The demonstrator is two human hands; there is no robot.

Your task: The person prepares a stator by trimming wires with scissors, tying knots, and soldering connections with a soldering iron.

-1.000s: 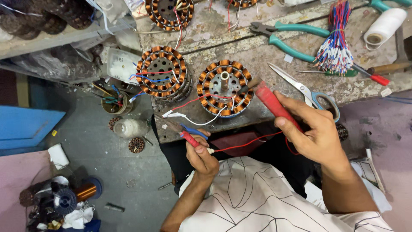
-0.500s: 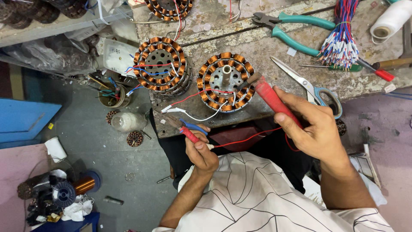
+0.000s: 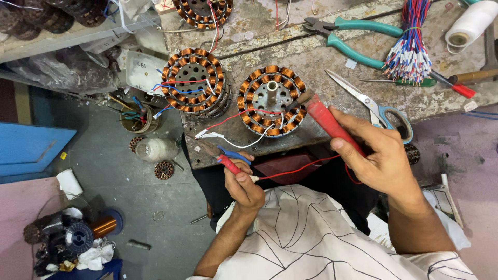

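Note:
My right hand [image 3: 381, 155] grips a red-handled soldering iron [image 3: 324, 120]; its tip touches the right edge of a copper-wound stator [image 3: 271, 100] lying on the worn bench [image 3: 316, 57]. My left hand [image 3: 245, 182] holds a small red probe [image 3: 227, 163] together with a blue wire at the bench's near edge. Red and white leads [image 3: 228, 134] run from that stator toward my left hand. A second stator [image 3: 193, 80] with blue and red wires sits just to the left, over the bench corner.
Teal-handled pliers [image 3: 358, 33], scissors [image 3: 371, 106], a bundle of coloured wires [image 3: 410, 46], a red screwdriver [image 3: 459, 85] and a white spool [image 3: 469, 23] lie on the bench. A third stator [image 3: 202, 10] sits at the back. Jars, copper wire reels [image 3: 101, 227] and clutter cover the floor at left.
The iron's tip has come in from beside the stator to its right edge. My left hand with the probe stays at the bench's near edge.

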